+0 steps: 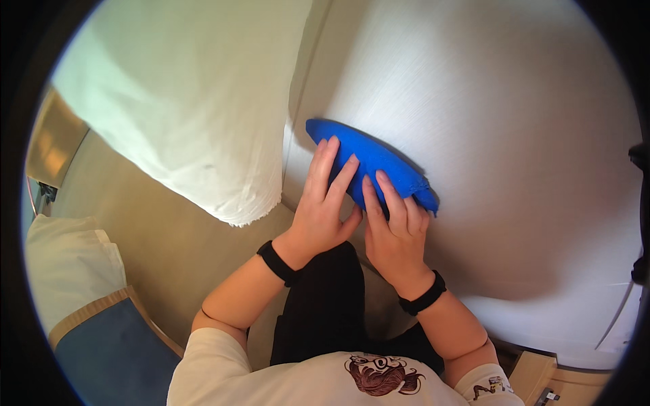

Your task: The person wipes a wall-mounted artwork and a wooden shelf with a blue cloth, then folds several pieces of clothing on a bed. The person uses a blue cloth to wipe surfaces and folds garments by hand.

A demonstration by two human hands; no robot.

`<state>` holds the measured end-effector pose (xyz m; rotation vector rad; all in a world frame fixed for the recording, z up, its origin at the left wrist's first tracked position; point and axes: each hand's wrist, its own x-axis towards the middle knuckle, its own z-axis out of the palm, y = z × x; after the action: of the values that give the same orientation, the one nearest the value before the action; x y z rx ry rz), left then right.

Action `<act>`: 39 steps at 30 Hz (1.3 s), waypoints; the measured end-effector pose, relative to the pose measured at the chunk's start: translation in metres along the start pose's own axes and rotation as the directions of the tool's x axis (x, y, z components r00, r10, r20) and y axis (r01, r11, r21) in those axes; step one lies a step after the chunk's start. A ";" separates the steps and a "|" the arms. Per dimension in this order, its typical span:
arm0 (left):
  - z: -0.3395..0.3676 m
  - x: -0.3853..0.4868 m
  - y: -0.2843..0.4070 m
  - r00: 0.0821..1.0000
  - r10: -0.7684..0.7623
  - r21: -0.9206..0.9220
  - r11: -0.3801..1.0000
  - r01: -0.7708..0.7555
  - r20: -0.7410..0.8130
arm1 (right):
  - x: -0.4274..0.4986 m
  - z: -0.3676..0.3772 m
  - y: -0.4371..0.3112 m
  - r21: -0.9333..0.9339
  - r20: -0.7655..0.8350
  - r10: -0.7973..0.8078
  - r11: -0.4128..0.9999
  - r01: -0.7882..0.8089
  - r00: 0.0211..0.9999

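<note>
A folded blue cloth [373, 152] lies against a large brushed silver metal panel [487, 152], close to the panel's left edge. My left hand [322, 200] holds the cloth's left and middle part, fingers spread on top and thumb at its lower edge. My right hand [398, 231] grips its lower right part, fingertips on the blue fabric. Both thumbs come near each other below the cloth. Part of the cloth's lower edge is hidden behind my fingers. Each wrist wears a black band.
A white curtain or cloth [203, 111] with a frayed lower end hangs at the upper left. Farther left are a pale fabric piece [76, 259] and a dark blue panel with a tan border [111, 350]. Light wooden furniture [533, 375] stands at the lower right.
</note>
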<state>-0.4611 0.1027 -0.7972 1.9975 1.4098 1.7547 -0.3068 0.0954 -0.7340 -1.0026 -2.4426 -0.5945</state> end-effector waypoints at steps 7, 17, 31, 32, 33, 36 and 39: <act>0.023 -0.112 -0.057 0.971 -0.161 -0.103 0.978 0.181 0.175 | -0.074 0.093 -0.028 0.097 0.253 -0.120 0.990 0.098 0.960; 0.057 -0.221 -0.131 0.895 -0.414 -0.032 0.905 0.425 0.168 | -0.157 0.212 -0.076 0.237 0.475 -0.121 0.971 0.005 0.872; 0.105 -0.312 -0.131 0.798 -0.483 0.022 0.860 0.510 0.360 | -0.253 0.238 -0.080 0.246 0.752 -0.066 0.951 -0.186 0.656; 0.108 -0.323 -0.125 0.817 -0.448 -0.006 0.876 0.483 0.363 | -0.266 0.234 -0.081 0.210 0.798 -0.047 0.956 -0.205 0.601; 0.108 -0.329 -0.122 0.812 -0.435 -0.031 0.875 0.483 0.389 | -0.271 0.232 -0.084 0.202 0.781 -0.049 0.963 -0.177 0.623; 0.107 -0.339 -0.126 0.814 -0.432 -0.033 0.876 0.481 0.389 | -0.282 0.242 -0.094 0.146 0.809 0.003 0.968 -0.206 0.588; 0.100 -0.339 -0.142 0.823 -0.478 -0.017 0.862 0.507 0.307 | -0.282 0.264 -0.106 0.271 0.624 -0.053 0.950 -0.152 0.779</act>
<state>-0.4159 -0.0090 -1.1590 1.5641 1.5242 1.2195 -0.2622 0.0141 -1.1237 -1.2726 -2.9291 0.2009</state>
